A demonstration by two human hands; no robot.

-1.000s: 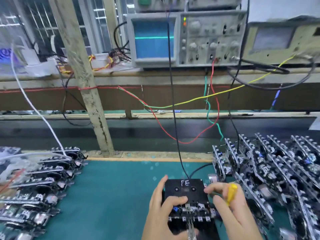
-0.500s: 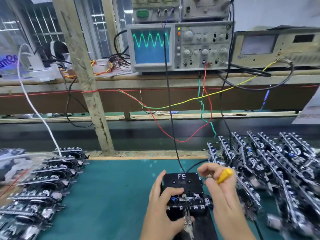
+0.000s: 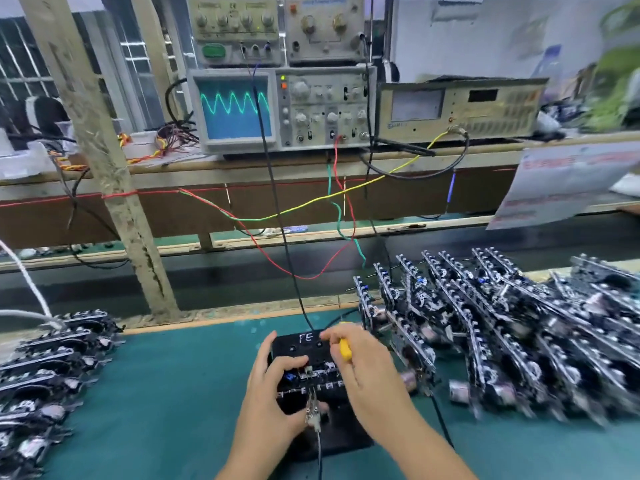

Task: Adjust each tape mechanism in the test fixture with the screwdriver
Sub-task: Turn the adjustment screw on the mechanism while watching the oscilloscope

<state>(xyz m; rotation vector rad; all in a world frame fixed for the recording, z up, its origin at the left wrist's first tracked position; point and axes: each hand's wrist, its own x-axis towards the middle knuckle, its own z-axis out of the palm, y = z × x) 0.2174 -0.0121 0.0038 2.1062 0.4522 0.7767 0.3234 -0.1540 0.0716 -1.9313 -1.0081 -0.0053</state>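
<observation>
Your right hand (image 3: pixel 363 368) grips the yellow screwdriver (image 3: pixel 345 348) directly over the mechanism (image 3: pixel 313 374) in the black fixture (image 3: pixel 304 344), near the worktop's (image 3: pixel 173 393) front edge. Your left hand (image 3: pixel 273 386) holds the fixture from its left. The blade tip is hidden.

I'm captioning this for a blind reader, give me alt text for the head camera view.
A person's right hand holds a yellow screwdriver over a tape mechanism in a black test fixture, which the left hand steadies. An oscilloscope behind shows a green wave; piles of mechanisms lie on both sides.
</observation>
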